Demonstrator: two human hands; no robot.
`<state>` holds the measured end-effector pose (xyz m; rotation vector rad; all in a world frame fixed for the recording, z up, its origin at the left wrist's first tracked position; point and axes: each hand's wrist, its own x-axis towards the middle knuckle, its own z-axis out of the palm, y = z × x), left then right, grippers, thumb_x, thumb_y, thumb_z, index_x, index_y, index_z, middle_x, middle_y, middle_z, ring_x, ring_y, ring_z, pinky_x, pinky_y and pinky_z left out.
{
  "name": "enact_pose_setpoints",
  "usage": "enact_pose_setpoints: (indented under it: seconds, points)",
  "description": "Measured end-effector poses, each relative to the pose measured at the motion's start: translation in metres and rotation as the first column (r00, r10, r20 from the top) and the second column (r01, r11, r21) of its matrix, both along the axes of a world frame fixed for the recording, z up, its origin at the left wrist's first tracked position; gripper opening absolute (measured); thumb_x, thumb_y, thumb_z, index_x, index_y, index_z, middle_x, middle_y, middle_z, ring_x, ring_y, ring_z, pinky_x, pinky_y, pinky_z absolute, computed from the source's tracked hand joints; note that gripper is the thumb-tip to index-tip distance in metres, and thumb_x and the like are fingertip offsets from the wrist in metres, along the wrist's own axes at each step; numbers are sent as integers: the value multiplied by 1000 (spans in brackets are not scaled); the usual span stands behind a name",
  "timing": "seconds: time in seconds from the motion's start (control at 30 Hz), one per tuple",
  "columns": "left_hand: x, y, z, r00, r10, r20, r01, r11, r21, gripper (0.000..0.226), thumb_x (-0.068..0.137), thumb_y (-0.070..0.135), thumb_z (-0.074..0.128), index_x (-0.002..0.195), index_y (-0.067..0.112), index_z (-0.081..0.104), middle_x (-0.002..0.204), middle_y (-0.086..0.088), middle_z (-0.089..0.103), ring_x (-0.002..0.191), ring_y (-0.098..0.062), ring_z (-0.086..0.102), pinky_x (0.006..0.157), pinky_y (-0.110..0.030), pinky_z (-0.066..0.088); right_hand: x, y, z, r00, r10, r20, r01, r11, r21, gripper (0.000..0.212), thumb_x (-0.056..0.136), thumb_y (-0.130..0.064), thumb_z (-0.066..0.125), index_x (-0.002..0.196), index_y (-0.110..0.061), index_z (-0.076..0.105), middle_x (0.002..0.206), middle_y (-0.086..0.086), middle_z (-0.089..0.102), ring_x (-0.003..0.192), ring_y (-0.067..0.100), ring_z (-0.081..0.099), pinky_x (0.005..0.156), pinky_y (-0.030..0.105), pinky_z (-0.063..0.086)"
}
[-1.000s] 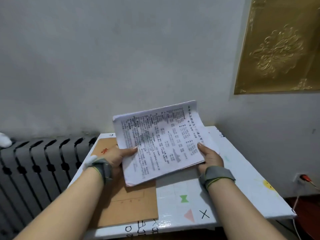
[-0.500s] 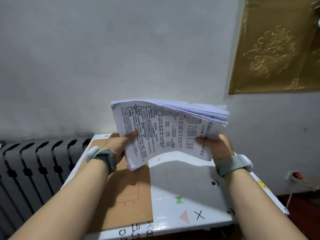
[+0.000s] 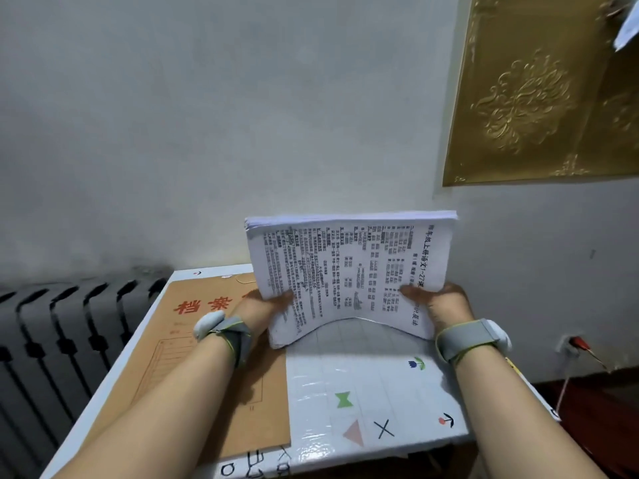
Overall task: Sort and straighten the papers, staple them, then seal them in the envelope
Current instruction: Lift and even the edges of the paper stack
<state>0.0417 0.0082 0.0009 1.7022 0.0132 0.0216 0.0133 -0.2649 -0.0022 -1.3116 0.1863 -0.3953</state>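
A thick stack of printed white papers stands nearly upright over the table, its bottom edge bowed upward in the middle. My left hand grips the stack's lower left side, thumb on the printed front. My right hand grips the lower right side the same way. A brown paper envelope with red characters lies flat on the left half of the table, partly under my left forearm. No stapler is in view.
The small white table carries coloured marks and a grid. A dark radiator stands to the left below the wall. A gold embossed panel hangs at upper right. A wall socket with a red plug sits low right.
The stack went from lying tilted in both hands to standing upright. Its fanned top edges have come together into a squarer block. Both hands shifted to its lower corners.
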Motion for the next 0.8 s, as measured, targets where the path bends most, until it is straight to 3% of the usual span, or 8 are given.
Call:
enact_pose_setpoints:
  seconds: [0.17,0.27,0.4,0.5,0.57,0.67,0.73,0.8]
  points:
    - [9,36,22,992,-107,-60,102,992,-78,8,87,6,60,94,3,64,87,-11,73,75,-25,70,72,-33,56,2,9,20,974,217,-58,-215,976,42,21,73,15,65,89,0,68,80,13,73,65,24,71,56,30,59]
    - [0,67,26,956,-252,-150,215,951,-224,15,82,-8,60,94,-1,62,91,-11,72,67,-22,71,58,-28,58,6,12,17,864,472,-178,-454,881,132,35,69,8,68,104,6,65,99,20,71,80,30,71,71,37,60]
    - [-13,97,16,927,-312,-207,232,913,-335,41,65,0,60,106,-1,60,97,-18,71,78,-31,70,62,-38,59,14,30,-2,801,570,-182,-540,820,190,55,64,8,71,117,4,60,116,22,65,104,32,65,91,43,51]
    - [-21,110,8,921,-324,-216,251,918,-308,47,60,0,67,106,0,60,95,-19,71,77,-31,70,63,-40,59,17,50,-10,802,565,-195,-552,825,119,28,76,14,60,101,3,66,106,18,69,87,26,71,83,34,57]
    - [-24,115,6,921,-332,-203,281,928,-243,68,45,5,84,109,-1,60,102,-21,69,84,-33,69,74,-44,58,16,57,-9,800,543,-254,-557,830,18,23,80,11,61,103,7,65,93,12,73,75,21,71,70,27,59]
    - [-25,125,6,940,-287,-185,237,938,-253,68,44,6,87,108,4,64,112,-24,64,98,-39,64,88,-55,50,17,61,-7,789,570,-228,-582,813,18,41,71,4,71,111,8,63,92,15,73,86,32,69,81,40,57]
    - [-23,130,4,941,-261,-217,188,932,-309,71,37,11,92,104,5,67,109,-24,66,89,-37,67,81,-55,53,14,63,-6,735,659,-161,-641,752,152,43,66,2,66,109,3,65,103,21,70,91,37,68,84,49,55]
    - [-24,130,4,945,-232,-232,160,944,-290,65,55,10,84,115,1,61,105,-23,67,83,-34,69,77,-50,56,14,64,-8,705,696,-136,-678,717,159,43,63,0,68,106,1,65,103,21,70,90,37,68,80,48,57]
